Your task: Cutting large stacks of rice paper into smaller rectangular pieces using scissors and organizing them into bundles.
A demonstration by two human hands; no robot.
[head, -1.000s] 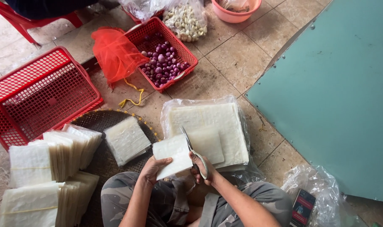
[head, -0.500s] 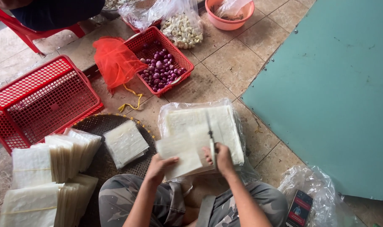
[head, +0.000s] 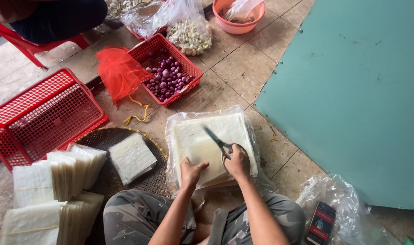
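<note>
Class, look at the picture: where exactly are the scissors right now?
In the head view, the scissors are in the right hand, blades over the stack of pale sheets, right of the left hand.

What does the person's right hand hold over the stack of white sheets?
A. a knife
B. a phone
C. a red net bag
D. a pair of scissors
D: the right hand grips a pair of scissors with blades pointing away over the white sheets, while the left hand rests on the stack.

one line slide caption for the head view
Seated person's right hand works scissors over a stack of pale sheets while the left hand steadies it.
</note>
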